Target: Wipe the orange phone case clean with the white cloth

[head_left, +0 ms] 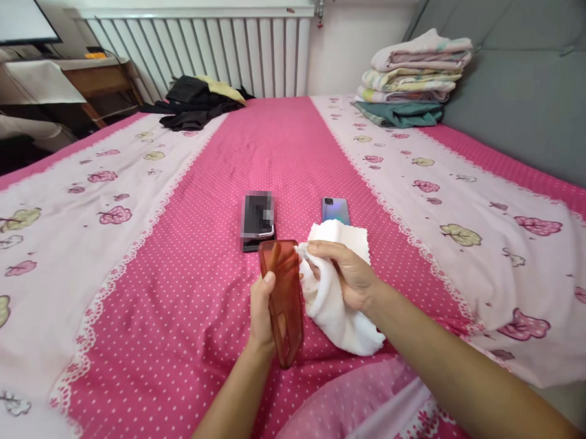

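My left hand [262, 309] grips a translucent reddish-brown phone case [287, 294], thumb on its near face and fingers showing through from behind. The case is tilted upright, its camera cutout toward the bottom. In my right hand [344, 270] a white cloth [335, 305] is bunched, one pinched corner at the case's right edge; I cannot tell whether it touches. The rest of the cloth hangs down toward the bed. Beyond it lies a bluish-purple phone [335, 209], partly covered by the cloth. A dark, phone-like item [258, 221], partly pixelated, lies behind the case.
The bed has a pink dotted sheet [272, 141] with pale printed side bands. Dark clothes [196, 102] lie at the far left, and folded bedding [416, 76] is stacked at the far right by a grey headboard [531, 94]. A radiator [198, 53] lines the back wall.
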Demonstrator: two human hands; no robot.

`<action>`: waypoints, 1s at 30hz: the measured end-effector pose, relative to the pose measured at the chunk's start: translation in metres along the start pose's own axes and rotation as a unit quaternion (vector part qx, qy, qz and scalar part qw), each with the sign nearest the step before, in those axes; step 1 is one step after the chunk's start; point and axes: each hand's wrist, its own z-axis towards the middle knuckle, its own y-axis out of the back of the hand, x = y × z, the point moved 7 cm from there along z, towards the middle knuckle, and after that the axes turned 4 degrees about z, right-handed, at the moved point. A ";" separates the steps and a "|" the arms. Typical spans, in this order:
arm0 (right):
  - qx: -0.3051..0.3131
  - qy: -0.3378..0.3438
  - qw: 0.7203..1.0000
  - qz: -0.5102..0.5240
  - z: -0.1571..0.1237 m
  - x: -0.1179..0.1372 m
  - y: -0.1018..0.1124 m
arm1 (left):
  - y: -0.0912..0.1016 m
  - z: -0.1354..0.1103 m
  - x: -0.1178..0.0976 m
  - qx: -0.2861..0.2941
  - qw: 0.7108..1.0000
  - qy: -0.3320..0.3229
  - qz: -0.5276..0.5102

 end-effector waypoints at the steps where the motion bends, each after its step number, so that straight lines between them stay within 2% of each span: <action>1: 0.011 -0.009 1.000 0.008 0.000 0.000 -0.001 | -0.004 0.001 -0.002 0.014 0.999 0.009 -0.030; 3: 0.013 -0.015 1.000 0.017 0.000 0.000 0.000 | -0.009 0.002 -0.007 0.032 0.997 0.019 -0.074; 5: -0.015 0.001 1.000 0.024 0.001 0.003 0.005 | -0.006 0.004 -0.010 0.023 0.995 0.028 -0.091; 9: -0.117 0.095 0.989 -0.001 0.002 0.020 0.022 | 0.004 0.008 -0.009 0.003 0.991 0.075 -0.113; 13: -0.156 0.185 0.964 -0.111 -0.001 0.034 0.027 | 0.004 0.008 -0.007 0.020 0.988 0.096 -0.122; 15: -0.158 0.256 0.928 -0.220 -0.007 0.043 0.022 | 0.002 0.006 -0.005 0.019 0.988 0.102 -0.119; 18: -0.151 0.359 0.839 -0.380 -0.019 0.050 0.007 | -0.002 0.003 -0.003 0.023 0.990 0.101 -0.098; 20: -0.135 0.407 0.785 -0.448 -0.026 0.050 -0.004 | -0.006 0.002 0.000 0.039 0.991 0.100 -0.078; 22: -0.114 0.438 0.743 -0.493 -0.030 0.048 -0.012 | -0.006 0.001 0.002 0.048 0.993 0.090 -0.053; 25: -0.082 0.438 0.707 -0.549 -0.028 0.041 -0.017 | -0.002 0.001 0.001 0.049 0.997 0.059 -0.014; 30: -0.074 0.402 0.685 -0.604 -0.022 0.034 -0.016 | 0.005 0.002 0.000 0.063 0.997 0.030 0.027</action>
